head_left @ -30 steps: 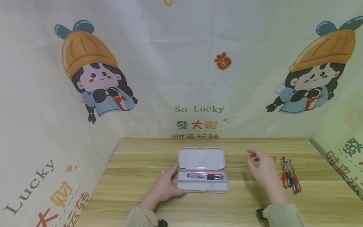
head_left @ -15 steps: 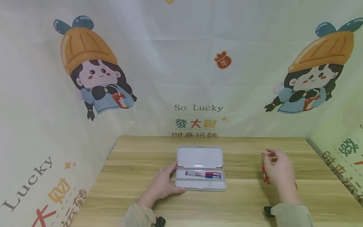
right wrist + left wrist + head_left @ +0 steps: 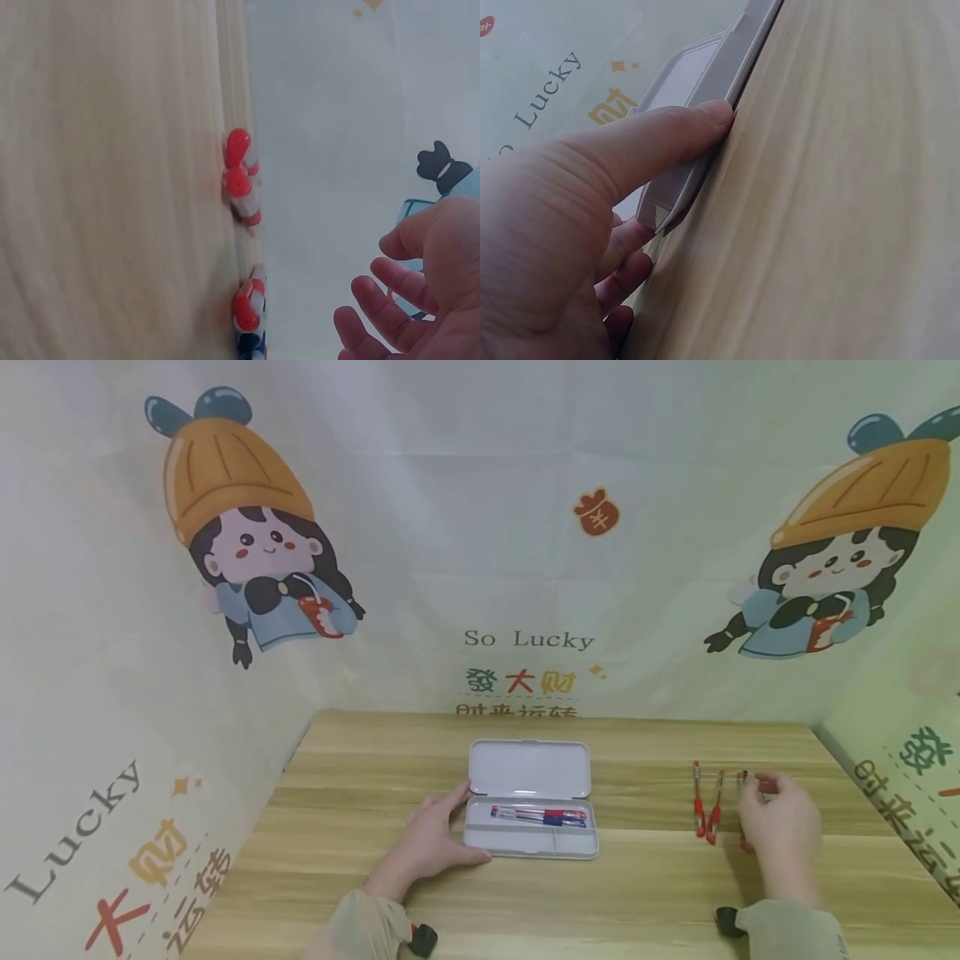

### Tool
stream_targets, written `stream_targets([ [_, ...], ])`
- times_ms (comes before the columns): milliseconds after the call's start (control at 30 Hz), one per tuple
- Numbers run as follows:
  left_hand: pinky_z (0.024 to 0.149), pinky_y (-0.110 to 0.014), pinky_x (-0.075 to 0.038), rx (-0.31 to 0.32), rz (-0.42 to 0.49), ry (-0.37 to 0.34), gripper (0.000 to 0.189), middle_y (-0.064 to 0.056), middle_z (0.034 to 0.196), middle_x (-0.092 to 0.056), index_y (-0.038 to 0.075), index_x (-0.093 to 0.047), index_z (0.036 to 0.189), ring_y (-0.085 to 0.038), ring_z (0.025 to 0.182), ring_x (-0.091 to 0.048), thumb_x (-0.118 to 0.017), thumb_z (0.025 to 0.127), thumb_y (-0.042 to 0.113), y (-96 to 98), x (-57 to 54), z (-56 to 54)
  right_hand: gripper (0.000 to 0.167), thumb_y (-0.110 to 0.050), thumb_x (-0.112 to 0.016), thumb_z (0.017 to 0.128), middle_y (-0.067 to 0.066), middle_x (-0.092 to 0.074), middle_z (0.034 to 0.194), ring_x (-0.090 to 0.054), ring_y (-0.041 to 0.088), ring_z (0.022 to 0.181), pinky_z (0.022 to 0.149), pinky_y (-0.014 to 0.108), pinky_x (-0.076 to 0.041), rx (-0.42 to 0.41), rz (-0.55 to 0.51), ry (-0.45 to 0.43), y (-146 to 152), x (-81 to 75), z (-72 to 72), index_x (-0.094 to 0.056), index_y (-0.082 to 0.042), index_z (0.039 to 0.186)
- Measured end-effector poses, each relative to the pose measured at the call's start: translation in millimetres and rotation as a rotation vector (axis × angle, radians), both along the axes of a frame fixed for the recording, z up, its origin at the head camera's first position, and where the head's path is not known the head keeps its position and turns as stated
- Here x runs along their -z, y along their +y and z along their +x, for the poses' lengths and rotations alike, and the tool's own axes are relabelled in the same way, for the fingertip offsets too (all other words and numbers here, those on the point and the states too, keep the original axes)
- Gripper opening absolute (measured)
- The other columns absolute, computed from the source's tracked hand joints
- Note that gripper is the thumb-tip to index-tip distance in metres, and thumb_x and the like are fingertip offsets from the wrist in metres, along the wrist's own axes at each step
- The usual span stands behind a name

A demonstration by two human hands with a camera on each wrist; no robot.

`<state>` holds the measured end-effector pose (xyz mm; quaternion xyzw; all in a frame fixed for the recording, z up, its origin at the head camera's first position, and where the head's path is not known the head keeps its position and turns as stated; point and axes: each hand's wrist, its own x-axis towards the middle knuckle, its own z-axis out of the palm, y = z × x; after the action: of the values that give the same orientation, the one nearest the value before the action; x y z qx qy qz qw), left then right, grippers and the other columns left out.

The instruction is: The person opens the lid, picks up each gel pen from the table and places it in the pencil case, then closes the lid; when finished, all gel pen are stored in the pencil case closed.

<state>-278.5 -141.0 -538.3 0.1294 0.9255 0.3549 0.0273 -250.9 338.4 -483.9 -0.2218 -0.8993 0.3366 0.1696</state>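
Observation:
My left hand (image 3: 430,839) grips the left end of an open pencil case (image 3: 489,847), thumb along its front wall and fingers round its left side. The left wrist view shows the thumb (image 3: 675,135) pressed to the case (image 3: 697,169). A red pen and a blue pen (image 3: 538,817) lie in the case's back compartment. My right hand (image 3: 783,822) hovers over several pens, partly hidden beneath it, holding nothing. One hidden-group pen with a red end (image 3: 247,311) shows in the right wrist view. Left of this hand lie two red pens (image 3: 698,802), apart from that group.
The case lid (image 3: 529,768) stands open towards the back of the wooden table (image 3: 615,893). A printed cloth (image 3: 420,568) hangs behind the table and along both sides. Wood surface lies between the case and the pens.
My right hand has moved right over the pen group. Two red pens now lie separated to its left. My left hand stays on the pencil case.

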Motion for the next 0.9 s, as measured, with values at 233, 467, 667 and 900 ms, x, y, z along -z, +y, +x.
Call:
stream_targets([
  [233,0.119,-0.066,-0.048,-0.001,-0.003,-0.015,0.129,-0.009,0.163,-0.06,0.019,-0.038,0.173,-0.041,0.143,-0.053,-0.104,0.066,0.048,1.4,0.1,-0.4,0.053,-0.028,-0.044,0.11,0.036,-0.058,0.15,-0.052,0.059,0.133,0.103,0.069,-0.044,0.045,0.002,-0.057,6.5,6.3,0.2,-0.058,0.006,0.147],
  [467,0.119,-0.067,-0.047,-0.014,-0.007,-0.027,0.128,-0.015,0.163,-0.058,0.019,-0.038,0.173,-0.043,0.144,-0.053,-0.104,0.067,0.049,1.7,-3.7,0.8,0.06,-0.024,-0.04,0.106,0.044,-0.046,0.149,-0.046,0.064,0.132,0.102,0.073,-0.046,0.053,0.021,-0.227,14.3,8.3,4.9,-0.045,0.01,0.156],
  [667,0.119,-0.067,-0.047,-0.018,-0.003,-0.033,0.129,-0.02,0.163,-0.056,0.02,-0.038,0.173,-0.044,0.144,-0.053,-0.104,0.067,0.049,1.6,-5.0,0.7,0.062,-0.024,-0.033,0.107,0.048,-0.042,0.149,-0.049,0.065,0.131,0.095,0.069,-0.053,0.028,0.03,-0.395,23.6,8.1,8.1,-0.039,0.013,0.157],
  [900,0.119,-0.066,-0.047,-0.013,-0.005,-0.032,0.128,-0.014,0.163,-0.058,0.02,-0.038,0.173,-0.042,0.144,-0.052,-0.104,0.067,0.049,1.5,-3.2,1.0,0.054,-0.022,-0.042,0.106,0.047,-0.052,0.145,-0.059,0.062,0.124,0.084,0.062,-0.057,0.006,0.051,-0.452,32.9,14.3,11.0,-0.051,0.012,0.147],
])
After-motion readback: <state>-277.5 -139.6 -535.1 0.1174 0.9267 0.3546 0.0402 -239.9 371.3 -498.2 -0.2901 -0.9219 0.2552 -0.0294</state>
